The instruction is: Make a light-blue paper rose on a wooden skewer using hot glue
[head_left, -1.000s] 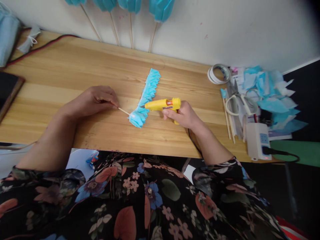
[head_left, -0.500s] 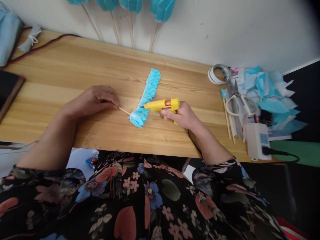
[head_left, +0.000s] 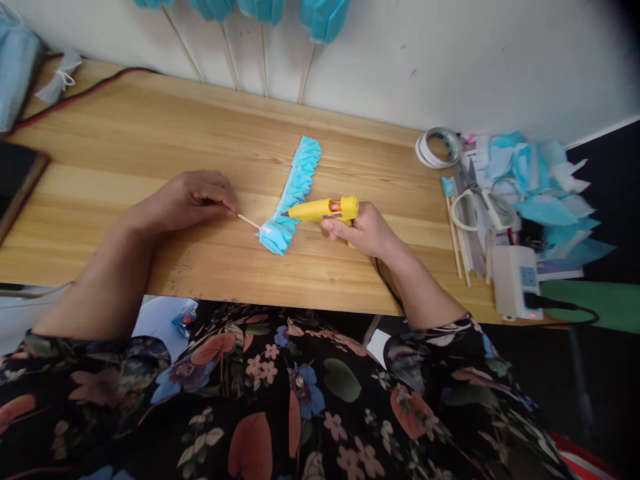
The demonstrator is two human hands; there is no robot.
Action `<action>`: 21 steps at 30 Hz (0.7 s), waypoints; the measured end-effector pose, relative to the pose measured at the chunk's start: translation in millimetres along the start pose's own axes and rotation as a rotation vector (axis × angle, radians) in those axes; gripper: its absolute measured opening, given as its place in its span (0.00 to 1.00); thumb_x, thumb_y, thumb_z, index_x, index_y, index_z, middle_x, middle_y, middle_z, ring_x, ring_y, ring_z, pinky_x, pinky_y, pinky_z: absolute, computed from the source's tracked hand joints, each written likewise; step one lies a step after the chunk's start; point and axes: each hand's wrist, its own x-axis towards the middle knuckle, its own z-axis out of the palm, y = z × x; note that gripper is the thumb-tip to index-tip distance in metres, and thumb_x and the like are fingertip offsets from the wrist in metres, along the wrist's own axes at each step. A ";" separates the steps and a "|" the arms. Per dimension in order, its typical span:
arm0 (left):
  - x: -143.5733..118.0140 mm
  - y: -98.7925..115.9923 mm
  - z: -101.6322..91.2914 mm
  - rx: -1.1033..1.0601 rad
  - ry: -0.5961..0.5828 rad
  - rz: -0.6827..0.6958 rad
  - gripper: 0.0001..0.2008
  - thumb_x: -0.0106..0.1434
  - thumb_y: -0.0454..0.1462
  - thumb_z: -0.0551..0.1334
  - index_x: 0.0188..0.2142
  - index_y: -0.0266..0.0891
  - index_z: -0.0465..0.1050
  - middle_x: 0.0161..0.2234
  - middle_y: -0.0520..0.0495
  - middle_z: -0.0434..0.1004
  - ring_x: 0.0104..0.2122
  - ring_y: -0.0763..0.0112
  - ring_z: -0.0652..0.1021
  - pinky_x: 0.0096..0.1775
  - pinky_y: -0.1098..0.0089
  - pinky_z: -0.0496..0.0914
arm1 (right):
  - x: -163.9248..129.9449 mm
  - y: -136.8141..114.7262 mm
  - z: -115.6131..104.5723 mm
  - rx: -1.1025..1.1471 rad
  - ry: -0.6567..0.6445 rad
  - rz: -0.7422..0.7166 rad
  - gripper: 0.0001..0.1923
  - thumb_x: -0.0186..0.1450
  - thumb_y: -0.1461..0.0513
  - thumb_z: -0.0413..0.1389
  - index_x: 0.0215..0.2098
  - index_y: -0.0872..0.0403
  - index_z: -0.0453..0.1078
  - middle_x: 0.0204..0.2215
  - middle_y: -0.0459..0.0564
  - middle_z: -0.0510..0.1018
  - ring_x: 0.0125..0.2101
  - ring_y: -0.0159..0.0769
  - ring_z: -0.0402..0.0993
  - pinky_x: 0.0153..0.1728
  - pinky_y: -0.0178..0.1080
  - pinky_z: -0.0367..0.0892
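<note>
My left hand (head_left: 193, 198) pinches the end of a thin wooden stick (head_left: 248, 221) that lies on the wooden table (head_left: 150, 140). The stick's other end sits inside a rolled bunch of blue paper strip (head_left: 293, 195), whose loose length trails away toward the wall. My right hand (head_left: 367, 230) grips a yellow glue gun (head_left: 325, 210). Its nozzle points left and touches the blue strip just above the rolled part.
Right of my hands lie tape rolls (head_left: 439, 147), scissors (head_left: 480, 197), spare sticks (head_left: 457, 240), blue paper scraps (head_left: 545, 193) and a white power strip (head_left: 515, 280). Blue paper flowers on sticks (head_left: 263, 47) lean on the wall. A dark board (head_left: 17, 183) and cables (head_left: 75, 93) are at the left.
Almost nothing has moved; the glue gun's nozzle has stayed against the blue strip while both hands hold still.
</note>
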 end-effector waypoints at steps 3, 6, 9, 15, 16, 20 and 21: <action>-0.3 -0.4 -0.1 0.009 0.004 0.001 0.18 0.78 0.48 0.62 0.37 0.40 0.83 0.36 0.44 0.84 0.36 0.70 0.81 0.40 0.72 0.73 | -0.2 1.3 -1.8 -0.015 -0.007 -0.012 0.28 0.68 0.39 0.59 0.26 0.52 0.73 0.21 0.46 0.79 0.24 0.32 0.73 0.29 0.35 0.65; -0.2 -0.2 -0.4 0.011 -0.001 0.003 0.18 0.78 0.48 0.62 0.37 0.40 0.83 0.36 0.44 0.84 0.36 0.70 0.81 0.40 0.72 0.73 | -1.1 4.1 -5.2 -0.044 -0.021 -0.024 0.29 0.69 0.38 0.58 0.27 0.52 0.73 0.21 0.46 0.78 0.24 0.32 0.73 0.29 0.35 0.64; 0.2 0.6 -0.6 -0.002 -0.005 -0.006 0.18 0.78 0.48 0.62 0.37 0.40 0.83 0.36 0.44 0.83 0.35 0.70 0.81 0.40 0.72 0.73 | -2.2 5.7 -9.0 -0.064 -0.023 -0.021 0.30 0.68 0.36 0.58 0.28 0.53 0.74 0.20 0.45 0.78 0.23 0.32 0.72 0.29 0.36 0.64; -0.5 -0.6 0.1 -0.006 0.002 0.000 0.16 0.77 0.46 0.63 0.37 0.40 0.83 0.36 0.44 0.83 0.35 0.70 0.81 0.40 0.72 0.73 | -3.6 1.6 -16.0 -0.079 -0.051 0.000 0.28 0.67 0.37 0.59 0.29 0.53 0.75 0.20 0.45 0.78 0.24 0.32 0.72 0.29 0.35 0.64; -0.7 -0.9 0.1 -0.004 0.002 0.000 0.16 0.77 0.45 0.63 0.37 0.40 0.83 0.36 0.44 0.83 0.36 0.70 0.81 0.40 0.72 0.73 | -3.7 0.8 -17.0 -0.077 -0.058 0.000 0.28 0.67 0.38 0.59 0.29 0.53 0.75 0.20 0.45 0.77 0.23 0.32 0.72 0.29 0.35 0.64; -0.7 -0.1 -0.2 0.002 -0.004 -0.022 0.15 0.76 0.45 0.64 0.37 0.40 0.84 0.36 0.44 0.84 0.36 0.69 0.81 0.41 0.71 0.73 | -4.1 -1.3 -19.5 -0.059 -0.081 0.015 0.26 0.67 0.40 0.61 0.28 0.52 0.73 0.19 0.43 0.76 0.22 0.31 0.70 0.28 0.35 0.63; -0.4 0.3 -0.2 0.002 -0.008 -0.032 0.15 0.76 0.45 0.64 0.37 0.40 0.84 0.36 0.44 0.84 0.36 0.69 0.81 0.41 0.71 0.73 | -4.3 -1.7 -20.0 -0.057 -0.085 0.017 0.25 0.66 0.40 0.61 0.28 0.52 0.73 0.19 0.43 0.76 0.22 0.31 0.70 0.28 0.35 0.63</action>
